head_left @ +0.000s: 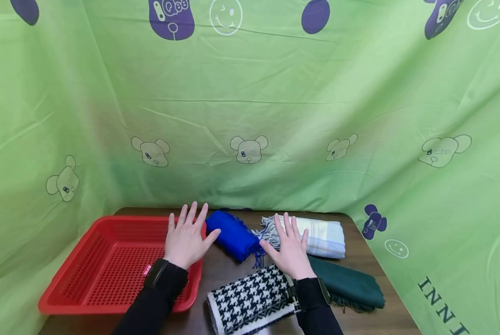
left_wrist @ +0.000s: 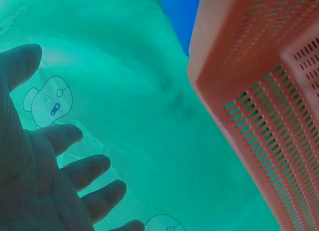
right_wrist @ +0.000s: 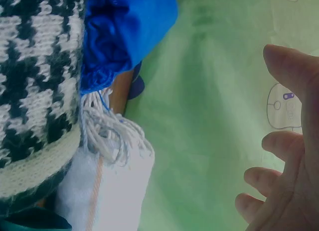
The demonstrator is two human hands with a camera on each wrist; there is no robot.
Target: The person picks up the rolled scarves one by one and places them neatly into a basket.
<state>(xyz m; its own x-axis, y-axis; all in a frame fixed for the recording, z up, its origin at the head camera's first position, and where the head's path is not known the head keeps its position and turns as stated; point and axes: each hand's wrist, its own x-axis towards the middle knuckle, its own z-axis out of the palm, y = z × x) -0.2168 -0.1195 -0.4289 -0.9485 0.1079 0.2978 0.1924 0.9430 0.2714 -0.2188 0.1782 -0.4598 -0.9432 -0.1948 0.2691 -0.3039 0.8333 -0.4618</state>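
Observation:
Fingers spread, my left hand is held over the right rim of a red plastic basket; nothing is in its grasp. My right hand, also with fingers spread and holding nothing, hovers above the scarves. Nearest to it are a folded black-and-white houndstooth scarf, a pale plaid scarf with light fringe, and a rolled dark green scarf with dark fringe. Between the hands lies a rolled blue scarf. In the right wrist view the houndstooth scarf fills the left side.
Everything stands on a brown wooden table. Behind it and at both sides hangs a green cloth printed with bear heads and smiley faces. A small pink label shows inside the basket.

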